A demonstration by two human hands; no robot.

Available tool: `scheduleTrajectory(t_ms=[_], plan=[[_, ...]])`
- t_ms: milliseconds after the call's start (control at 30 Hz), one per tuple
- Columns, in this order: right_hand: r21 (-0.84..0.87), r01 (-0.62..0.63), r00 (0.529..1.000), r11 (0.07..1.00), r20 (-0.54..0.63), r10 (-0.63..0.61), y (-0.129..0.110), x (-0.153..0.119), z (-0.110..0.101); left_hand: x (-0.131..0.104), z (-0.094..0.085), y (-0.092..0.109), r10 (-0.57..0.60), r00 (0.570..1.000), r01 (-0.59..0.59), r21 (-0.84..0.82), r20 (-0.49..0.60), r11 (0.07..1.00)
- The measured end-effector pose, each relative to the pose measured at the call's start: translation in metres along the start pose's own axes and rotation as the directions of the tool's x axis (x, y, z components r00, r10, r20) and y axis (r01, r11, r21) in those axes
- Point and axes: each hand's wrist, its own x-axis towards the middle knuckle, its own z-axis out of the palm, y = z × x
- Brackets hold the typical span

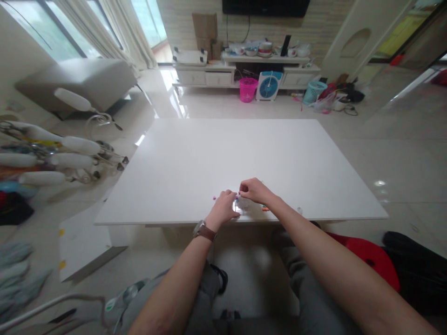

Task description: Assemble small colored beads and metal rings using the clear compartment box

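- My left hand (222, 208) grips a clear box (245, 205) near the table's (230, 153) front edge.
- Orange bits (266, 209) lie near my right hand (257, 190), whose fingertips pinch a tiny pink bit (239, 192) beside the box.
- Beyond: pink bin (247, 90), fan (269, 86).

Both of the person's bare arms stretch forward and inward, converging ahead of the body. The left forearm (176, 277) slants up from below to the left wrist (213, 224), and the left hand (222, 208) lies low, its thumb apart from the fingers — a loose curve opening toward the other hand. The right forearm (314, 246) crosses in from the lower right, and the right hand (256, 190) sits slightly farther forward, knuckles raised, fingers bent, thumb and forefinger drawn together in a pinch. The hands are close together — the legs (296, 265) spread below.
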Motion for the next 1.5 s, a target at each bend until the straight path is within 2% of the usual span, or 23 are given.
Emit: scheduleTrajectory(t_ms=[267, 467, 633, 867, 1300, 1500], plan=[[-0.055, -0.013, 0.999, 0.998, 0.032, 0.015, -0.006, -0.002, -0.004, 0.001, -0.009, 0.002, -0.036, 0.999, 0.036, 0.014, -0.014, 0.999], [-0.086, 0.015, 0.997, 0.996, 0.083, -0.008, -0.005, -0.002, 0.005, 0.000, -0.009, -0.001, -0.048, 0.999, 0.048, 0.019, -0.008, 0.999], [-0.181, -0.004, 0.994, 0.983, 0.111, 0.025, -0.008, 0.000, 0.012, 0.000, -0.007, -0.002, -0.059, 0.998, 0.059, -0.008, 0.003, 0.998], [-0.301, -0.028, 0.991, 0.953, 0.119, 0.067, -0.014, -0.001, 0.019, -0.001, -0.010, 0.002, -0.079, 0.997, 0.078, 0.081, 0.014, 0.994], [-0.226, -0.005, 0.997, 0.974, 0.068, 0.021, -0.006, -0.001, 0.017, -0.002, -0.013, 0.005, -0.097, 0.993, 0.085, 0.162, 0.069, 0.983], [-0.235, -0.068, 0.996, 0.970, 0.037, 0.079, -0.012, -0.001, 0.025, -0.003, -0.013, 0.007, -0.097, 0.993, 0.082, 0.184, 0.073, 0.980]])
